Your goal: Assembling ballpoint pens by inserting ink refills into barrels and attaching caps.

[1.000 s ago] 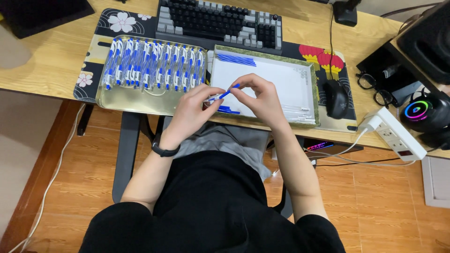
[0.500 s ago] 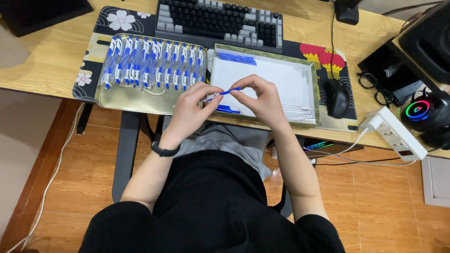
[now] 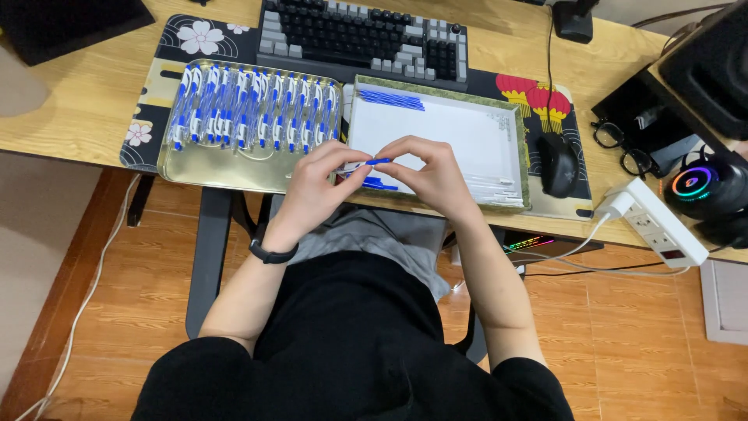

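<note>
My left hand (image 3: 318,187) and my right hand (image 3: 431,173) meet over the front edge of a white tray (image 3: 467,132), both pinching one blue-and-white pen (image 3: 366,164) between the fingertips. The pen lies nearly level between the two hands. A few blue parts (image 3: 380,184) lie on the tray just under the hands, and more blue parts (image 3: 391,97) sit at the tray's far left corner. Left of it, a gold tray (image 3: 226,173) holds a row of several finished blue-and-white pens (image 3: 253,113).
A keyboard (image 3: 366,35) lies behind the trays on a patterned desk mat (image 3: 538,90). A black mouse (image 3: 558,164), glasses (image 3: 619,148), a white power strip (image 3: 658,222) and a lit headset (image 3: 705,187) stand to the right. Wooden floor below.
Both hands have stayed in place with the pen; only the fingers shifted slightly along it.
</note>
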